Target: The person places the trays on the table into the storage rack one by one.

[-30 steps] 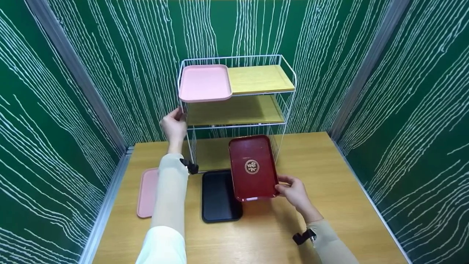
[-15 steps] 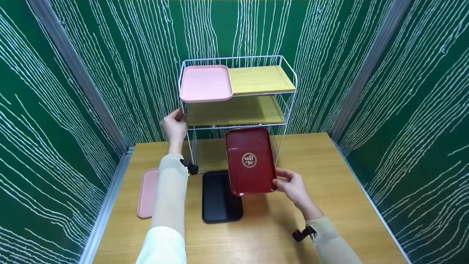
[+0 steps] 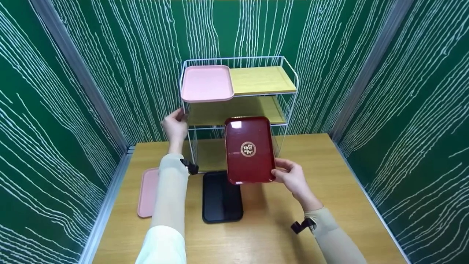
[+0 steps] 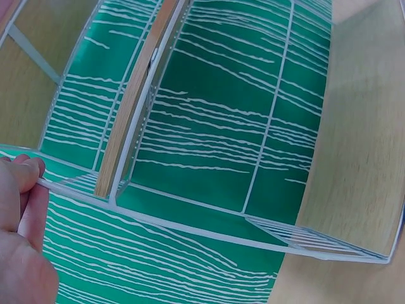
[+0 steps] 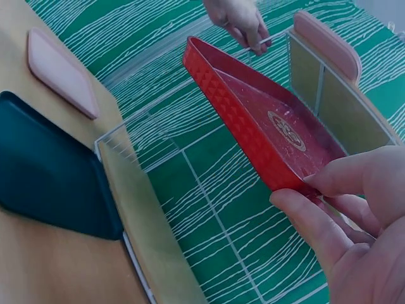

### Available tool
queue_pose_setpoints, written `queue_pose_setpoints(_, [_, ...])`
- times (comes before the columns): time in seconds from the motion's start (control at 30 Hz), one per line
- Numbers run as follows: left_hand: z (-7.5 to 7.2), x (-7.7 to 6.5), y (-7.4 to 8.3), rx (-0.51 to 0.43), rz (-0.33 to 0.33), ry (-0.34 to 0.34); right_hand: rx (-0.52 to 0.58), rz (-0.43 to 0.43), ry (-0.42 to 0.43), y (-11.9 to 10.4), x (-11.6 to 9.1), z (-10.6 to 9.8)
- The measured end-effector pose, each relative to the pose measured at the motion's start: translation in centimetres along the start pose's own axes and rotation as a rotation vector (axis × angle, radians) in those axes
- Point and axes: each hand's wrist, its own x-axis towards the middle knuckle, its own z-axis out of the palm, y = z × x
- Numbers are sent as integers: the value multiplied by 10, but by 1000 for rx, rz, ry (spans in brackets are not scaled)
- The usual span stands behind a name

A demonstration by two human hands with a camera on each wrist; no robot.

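Note:
My right hand (image 3: 293,179) pinches a dark red tray (image 3: 249,165) by its lower right corner, thumb on the near face. The tray is tilted up in front of the rack, off the table, and bears a gold round emblem (image 5: 286,131). With my left hand (image 3: 175,126) I grip the left front post of a white wire rack (image 3: 289,106); the left wrist view shows fingers and thumb round that wire (image 4: 82,190). A pink tray (image 3: 207,83) lies on the left half of the rack's top shelf (image 3: 262,79).
On the table (image 3: 311,161), a black tray (image 3: 222,201) lies before the rack, partly behind the red one. Another pink tray (image 3: 147,194) lies at the left, partly hidden by my left forearm. The rack's middle shelf (image 3: 209,113) is yellowish wood. Green walls with white lines stand around.
My right hand has raised the red tray, so its upper edge now overlaps the front of the middle shelf. The left hand has stayed on the rack's post.

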Motion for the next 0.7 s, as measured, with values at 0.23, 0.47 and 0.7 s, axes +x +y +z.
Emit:
queue_pose_setpoints(0.23, [-1,0,1,-14,-28,-19,38,-28,6,-15,14,10])
queue_pose_setpoints(0.47, [-1,0,1,-6,2,-7,31,-53,16,-21,29,19])
queue_pose_setpoints(0.7, [-1,1,-1,10,5,-7,-22,-105,36,-28,41,34])
